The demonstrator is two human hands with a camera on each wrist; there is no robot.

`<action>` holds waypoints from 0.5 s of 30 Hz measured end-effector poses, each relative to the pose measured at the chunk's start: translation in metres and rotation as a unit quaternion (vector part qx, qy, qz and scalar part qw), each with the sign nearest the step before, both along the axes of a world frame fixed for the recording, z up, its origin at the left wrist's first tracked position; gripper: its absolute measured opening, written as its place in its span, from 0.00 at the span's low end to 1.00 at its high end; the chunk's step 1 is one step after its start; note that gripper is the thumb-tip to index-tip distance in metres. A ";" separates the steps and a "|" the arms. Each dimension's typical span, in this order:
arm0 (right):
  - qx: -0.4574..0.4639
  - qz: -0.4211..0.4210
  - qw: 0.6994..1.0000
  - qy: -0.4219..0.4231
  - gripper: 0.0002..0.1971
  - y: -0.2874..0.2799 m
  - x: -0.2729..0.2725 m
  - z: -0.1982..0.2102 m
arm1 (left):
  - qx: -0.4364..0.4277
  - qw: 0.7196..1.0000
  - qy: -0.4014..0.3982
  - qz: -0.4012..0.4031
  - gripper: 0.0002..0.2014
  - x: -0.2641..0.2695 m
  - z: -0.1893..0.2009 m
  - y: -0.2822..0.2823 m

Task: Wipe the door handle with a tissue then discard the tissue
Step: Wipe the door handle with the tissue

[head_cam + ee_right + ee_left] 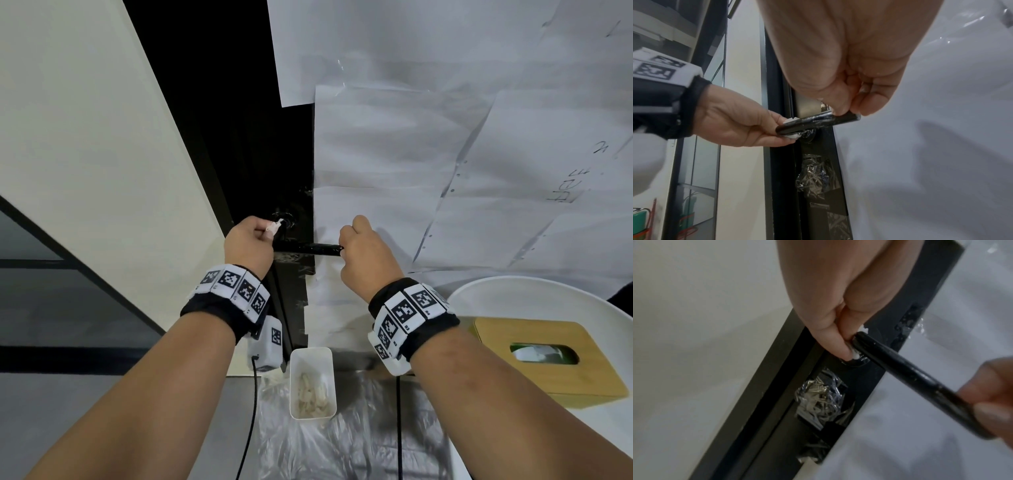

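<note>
A black lever door handle (pixel 308 249) (pixel 906 369) (pixel 818 121) sticks out from the dark door edge. My left hand (pixel 248 243) (pixel 836 331) (pixel 748 123) pinches a small white tissue (pixel 275 226) (pixel 856 354) (pixel 792 136) against the pivot end of the handle. My right hand (pixel 363 255) (pixel 846 91) pinches the free end of the handle between thumb and fingers. Most of the tissue is hidden behind the handle and fingers.
A white rectangular bin (pixel 311 382) with used tissues stands on the floor below the handle, on a clear plastic sheet (pixel 342 445). A wooden tissue box (pixel 548 356) sits on a white round table (pixel 513 294) at right. White paper sheets (pixel 445 154) cover the door.
</note>
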State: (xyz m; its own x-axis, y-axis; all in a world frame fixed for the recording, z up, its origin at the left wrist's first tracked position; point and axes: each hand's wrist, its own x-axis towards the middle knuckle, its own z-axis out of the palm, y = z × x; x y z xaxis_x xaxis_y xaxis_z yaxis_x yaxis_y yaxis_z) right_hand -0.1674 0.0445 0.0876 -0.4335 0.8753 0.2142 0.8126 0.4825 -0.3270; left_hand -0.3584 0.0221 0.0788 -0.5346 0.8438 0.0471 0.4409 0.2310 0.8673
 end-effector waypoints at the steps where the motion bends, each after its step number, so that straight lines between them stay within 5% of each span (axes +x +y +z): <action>1: 0.000 0.001 1.000 0.000 0.09 0.000 0.000 0.000 | 0.004 0.998 -0.063 0.006 0.06 -0.001 -0.005 0.000; 3: 0.000 0.003 1.000 0.002 0.10 0.001 0.000 0.000 | 0.010 0.978 -0.209 0.027 0.06 0.002 -0.008 -0.003; 8: -0.003 -0.001 1.000 -0.006 0.09 0.003 0.000 -0.001 | 0.031 0.872 -0.488 0.013 0.14 0.010 -0.007 -0.017; 12: -0.003 -0.001 1.000 -0.005 0.08 0.003 0.001 -0.001 | 0.001 0.826 -0.564 0.005 0.11 0.017 -0.003 -0.031; 15: -0.002 0.002 1.000 -0.001 0.08 0.004 0.001 -0.001 | -0.029 0.842 -0.535 -0.058 0.10 0.023 0.012 -0.041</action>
